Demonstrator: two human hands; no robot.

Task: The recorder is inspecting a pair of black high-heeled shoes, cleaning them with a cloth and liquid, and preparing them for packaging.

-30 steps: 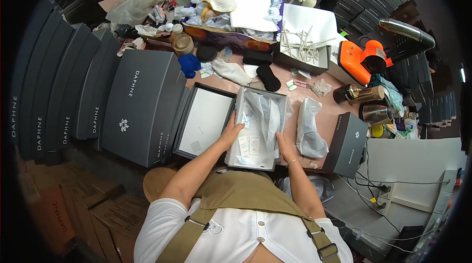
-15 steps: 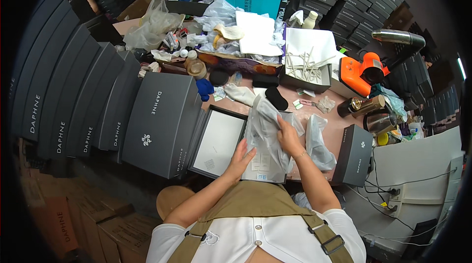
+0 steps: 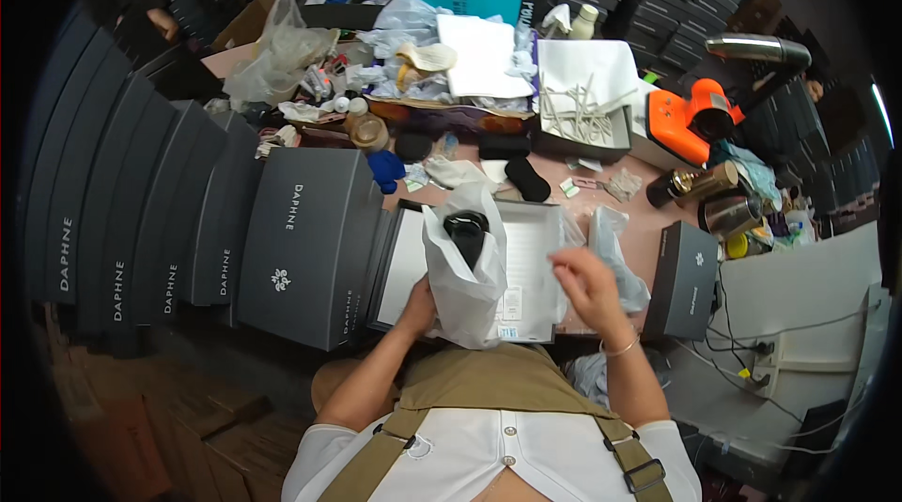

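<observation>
A translucent white plastic bag (image 3: 458, 291) stands upright in front of me, its mouth open at the top. Inside it shows a black shoe (image 3: 467, 231), mostly hidden by the plastic. Closed on the bag's left side is my left hand (image 3: 419, 307), its fingers partly behind the plastic. My right hand (image 3: 589, 286) is in the air to the right, apart from the bag, with fingers loosely bent and nothing in them. Behind the bag lies an open shoebox (image 3: 534, 234) with white paper inside. A second wrapped white bag (image 3: 613, 258) rests right of it.
Dark grey shoeboxes (image 3: 305, 248) stand in a row at my left. A smaller grey box (image 3: 683, 281) is at the right edge. Farther back are a box of white sticks (image 3: 583, 122), an orange device (image 3: 678, 126), a heat gun (image 3: 759, 49) and a black oval pad (image 3: 528, 180).
The crumpled plastic is now an upright bag with its mouth open, showing the shoe. My left hand has taken hold of its side; my right hand has let go and moved right.
</observation>
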